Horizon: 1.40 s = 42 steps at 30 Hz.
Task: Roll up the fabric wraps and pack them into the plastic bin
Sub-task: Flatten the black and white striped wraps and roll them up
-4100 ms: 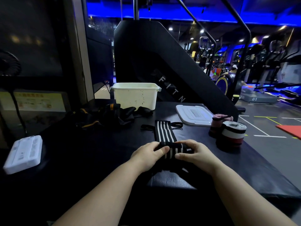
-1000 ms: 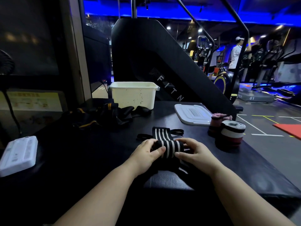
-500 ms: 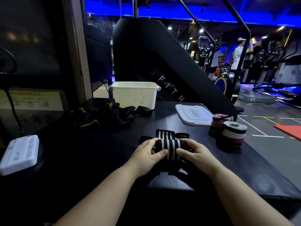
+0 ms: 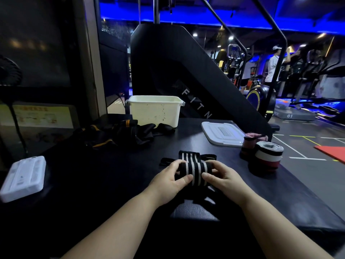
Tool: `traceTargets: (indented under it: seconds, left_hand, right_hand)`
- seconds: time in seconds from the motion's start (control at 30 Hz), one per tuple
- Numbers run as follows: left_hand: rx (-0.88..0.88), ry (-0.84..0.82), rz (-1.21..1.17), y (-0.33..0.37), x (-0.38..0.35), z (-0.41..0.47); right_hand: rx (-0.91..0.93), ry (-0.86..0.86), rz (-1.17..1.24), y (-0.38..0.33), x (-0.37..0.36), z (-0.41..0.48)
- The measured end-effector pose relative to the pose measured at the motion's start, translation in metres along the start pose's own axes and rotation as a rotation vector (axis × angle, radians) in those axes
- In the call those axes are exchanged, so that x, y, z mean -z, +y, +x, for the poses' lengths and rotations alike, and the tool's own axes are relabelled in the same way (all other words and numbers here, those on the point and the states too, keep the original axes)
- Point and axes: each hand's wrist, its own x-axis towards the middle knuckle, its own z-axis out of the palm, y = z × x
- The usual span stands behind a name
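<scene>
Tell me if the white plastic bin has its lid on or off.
Off. The bin stands open-topped; its lid lies flat on the table to its right, apart from it.

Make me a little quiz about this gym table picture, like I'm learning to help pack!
1. True or false: the lid is on the white bin.
2. The left hand and right hand are at the striped wrap. Which grips it? A) left only B) right only C) both
3. Fill in: ___ finished rolls stand near the lid.

Key: 1 false, it lies on the table; 2 C; 3 two.
</scene>
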Motion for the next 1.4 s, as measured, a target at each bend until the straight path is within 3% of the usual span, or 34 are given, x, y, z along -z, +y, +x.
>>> traceTargets:
  seconds: [0.53,0.93,1.17,1.3,1.4]
  left_hand:
    - [0.013,0.008,-0.042,0.0,0.0,0.002]
    - [0.075,0.109,-0.067,-0.003,-0.006,0.01]
    - [0.094,0.189,-0.086,0.002,-0.007,0.008]
    - [0.01,0.245,0.071,-0.001,-0.006,0.008]
    - [-0.06,0.225,-0.008,0.001,-0.005,0.004]
  right_hand:
    - [-0.027,0.027,0.027,-0.003,0.001,0.0]
    - [0.024,0.079,-0.149,-0.003,0.001,0.002]
    - [0.017,-0.007,0.003,0.0,0.005,0.001]
    - [0.002,0.004,0.019,0.002,0.004,0.002]
    - [-0.024,0.031,0.028,0.001,0.003,0.002]
